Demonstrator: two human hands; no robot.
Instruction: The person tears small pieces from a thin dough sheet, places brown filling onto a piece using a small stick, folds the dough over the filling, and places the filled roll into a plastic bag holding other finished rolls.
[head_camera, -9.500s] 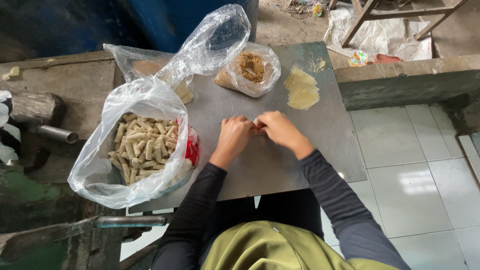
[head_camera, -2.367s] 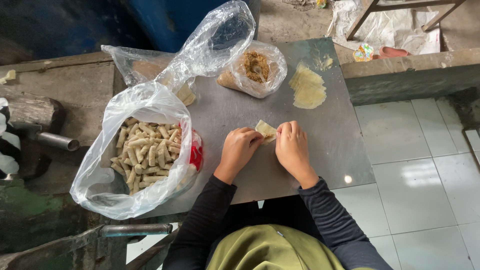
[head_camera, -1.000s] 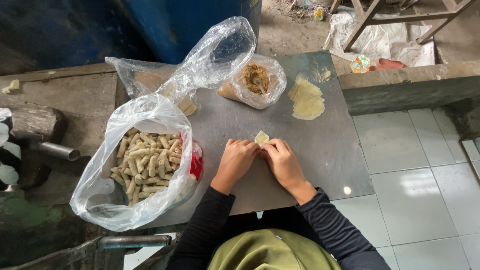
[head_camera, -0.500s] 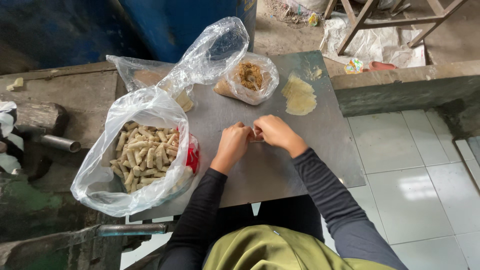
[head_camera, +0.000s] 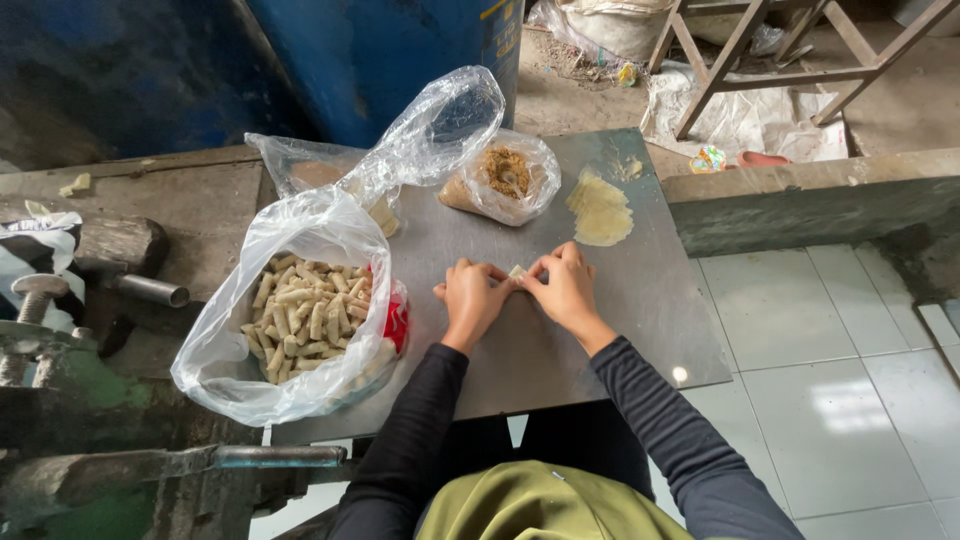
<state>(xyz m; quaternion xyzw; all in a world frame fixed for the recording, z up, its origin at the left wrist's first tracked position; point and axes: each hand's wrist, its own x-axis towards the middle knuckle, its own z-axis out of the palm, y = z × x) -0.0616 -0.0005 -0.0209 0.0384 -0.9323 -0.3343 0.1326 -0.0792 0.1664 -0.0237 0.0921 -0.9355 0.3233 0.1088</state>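
Left hand (head_camera: 470, 296) and right hand (head_camera: 566, 289) pinch closed on a pale wrapper (head_camera: 517, 272) mid-desk (head_camera: 660, 300); bag of rolls (head_camera: 310, 315) at nine o'clock.

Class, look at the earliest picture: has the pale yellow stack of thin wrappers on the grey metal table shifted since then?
No. The pale yellow wrapper stack lies just right of the clear bag of brown filling, as before.

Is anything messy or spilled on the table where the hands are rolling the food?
A little. Pale crumbs lie loose on the metal table, just beyond the stack of thin wrappers. Otherwise things look tidy: the filling stays in its bag, and the finished rolls sit inside the big bag.
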